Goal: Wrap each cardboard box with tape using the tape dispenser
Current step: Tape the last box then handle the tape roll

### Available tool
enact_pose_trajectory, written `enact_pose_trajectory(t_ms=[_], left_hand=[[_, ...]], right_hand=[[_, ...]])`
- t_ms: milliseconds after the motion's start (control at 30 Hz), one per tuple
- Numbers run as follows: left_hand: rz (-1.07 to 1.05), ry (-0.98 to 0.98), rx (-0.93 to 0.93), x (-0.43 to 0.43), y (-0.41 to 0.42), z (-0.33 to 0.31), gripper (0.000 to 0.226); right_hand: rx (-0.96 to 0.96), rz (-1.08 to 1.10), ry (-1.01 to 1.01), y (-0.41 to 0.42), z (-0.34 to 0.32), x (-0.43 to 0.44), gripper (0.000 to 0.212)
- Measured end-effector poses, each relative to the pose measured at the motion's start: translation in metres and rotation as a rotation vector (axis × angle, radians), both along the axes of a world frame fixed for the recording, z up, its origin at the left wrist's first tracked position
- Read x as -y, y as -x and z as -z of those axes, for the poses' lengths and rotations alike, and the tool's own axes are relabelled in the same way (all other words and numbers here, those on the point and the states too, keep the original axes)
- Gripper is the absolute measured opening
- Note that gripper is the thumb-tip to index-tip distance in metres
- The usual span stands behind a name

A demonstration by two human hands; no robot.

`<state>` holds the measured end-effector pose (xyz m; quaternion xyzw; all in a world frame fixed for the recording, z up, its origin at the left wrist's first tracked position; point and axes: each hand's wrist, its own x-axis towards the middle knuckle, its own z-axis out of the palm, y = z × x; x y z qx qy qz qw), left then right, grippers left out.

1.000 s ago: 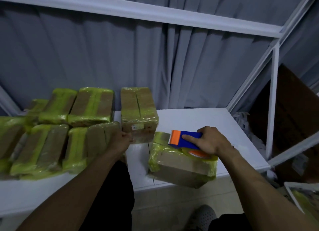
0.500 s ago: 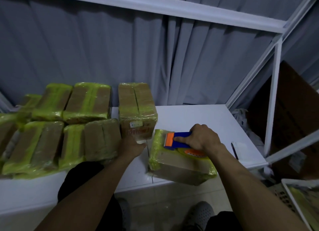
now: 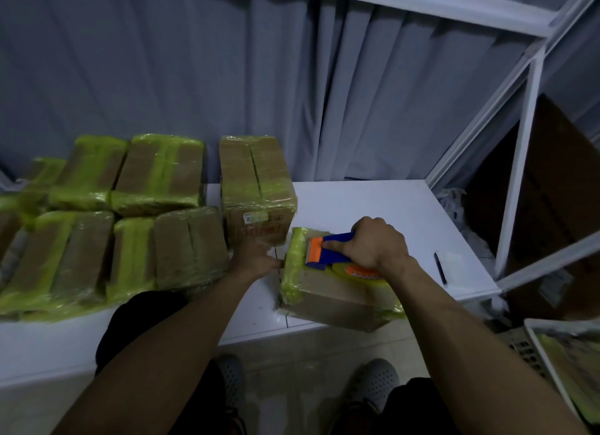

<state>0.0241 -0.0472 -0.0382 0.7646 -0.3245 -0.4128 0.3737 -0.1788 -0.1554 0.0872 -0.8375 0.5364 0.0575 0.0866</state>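
Observation:
A cardboard box [image 3: 337, 296] partly wrapped in yellow-green tape lies at the front edge of the white table [image 3: 373, 204]. On its top my right hand [image 3: 376, 246] grips the blue and orange tape dispenser [image 3: 328, 251], whose orange blade end is near the box's left edge. My left hand [image 3: 256, 259] is at the box's left side, fingertips touching it; how its fingers lie is blurred.
Several boxes wrapped in yellow-green tape [image 3: 97, 220] fill the table's left half, one [image 3: 256, 187] standing just behind my left hand. A dark pen [image 3: 440, 268] lies at the right. A white shelf frame [image 3: 516, 187] and a tray [image 3: 565, 363] stand at the right.
My left hand has moved right from the wrapped boxes to the left side of the box. My right hand has slid the dispenser leftwards across the box top.

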Motion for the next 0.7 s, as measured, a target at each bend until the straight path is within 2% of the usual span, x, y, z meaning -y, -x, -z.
enact_pose_trajectory(t_ms=[33, 67, 133, 167, 267, 367, 400, 433, 533, 600, 700], left_hand=[[-0.009, 0.043, -0.116, 0.001, 0.005, 0.003, 0.021], [-0.001, 0.057, -0.197, 0.0, 0.01, 0.005, 0.012], [-0.005, -0.02, -0.358, 0.0, 0.017, 0.007, 0.043], [-0.007, -0.06, -0.337, -0.001, 0.02, 0.003, 0.059], [0.036, -0.119, -0.454, -0.001, 0.02, -0.005, 0.07], [0.049, -0.139, -0.375, 0.007, 0.015, 0.019, 0.117], [0.03, -0.14, -0.344, 0.01, 0.014, 0.03, 0.121], [0.03, -0.138, -0.314, 0.011, 0.015, 0.03, 0.116], [0.076, -0.017, -0.159, 0.002, 0.034, -0.006, 0.067], [0.069, 0.065, -0.057, 0.001, 0.043, -0.014, 0.059], [0.162, 0.149, 0.095, -0.002, 0.054, -0.012, 0.057]], right_hand=[[-0.001, -0.002, 0.001, 0.0, 0.0, 0.0, 0.072], [0.002, -0.006, 0.001, 0.0, 0.0, 0.0, 0.071], [0.002, -0.017, -0.006, 0.0, -0.002, -0.001, 0.064], [-0.003, -0.026, -0.014, 0.0, -0.003, -0.001, 0.058], [-0.022, -0.046, -0.055, 0.001, -0.009, -0.003, 0.046], [0.01, -0.048, -0.171, 0.003, -0.017, -0.001, 0.041], [0.039, -0.051, -0.216, 0.006, -0.02, 0.001, 0.04], [0.079, -0.047, -0.245, 0.01, -0.022, 0.004, 0.041], [0.232, 0.047, -0.218, 0.029, -0.018, 0.008, 0.055], [0.311, 0.108, -0.187, 0.037, -0.009, 0.006, 0.061], [0.427, 0.13, -0.211, 0.042, 0.003, 0.004, 0.06]])
